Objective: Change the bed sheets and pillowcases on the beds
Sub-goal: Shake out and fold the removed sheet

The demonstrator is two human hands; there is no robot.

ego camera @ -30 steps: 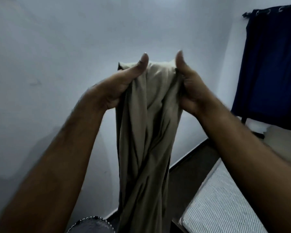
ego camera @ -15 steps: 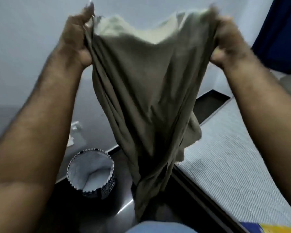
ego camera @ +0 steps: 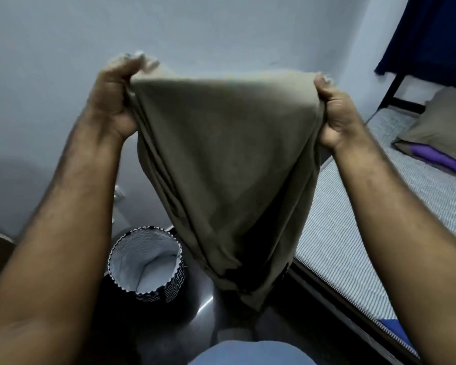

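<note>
I hold an olive-brown pillowcase point(ego camera: 229, 164) up in front of me, stretched between both hands, its lower end hanging in folds toward the floor. My left hand point(ego camera: 113, 101) grips its upper left corner, fingers curled over the hem. My right hand point(ego camera: 337, 114) grips the upper right corner. To the right lies a bare striped mattress point(ego camera: 353, 227) on a dark bed frame. At its far end rests a pillow point(ego camera: 442, 127) in an olive case with purple cloth showing at its open end.
A round black-and-white patterned basket point(ego camera: 145, 262) with a pale lining stands on the dark floor below my left forearm. A pale wall is ahead. A dark blue curtain point(ego camera: 432, 32) hangs at the upper right. Something blue point(ego camera: 391, 326) lies at the mattress's near end.
My hands have pulled apart, spreading the bunched pillowcase wide. They have come down from high up, and my view has tilted down and right, bringing the pillow into sight.
</note>
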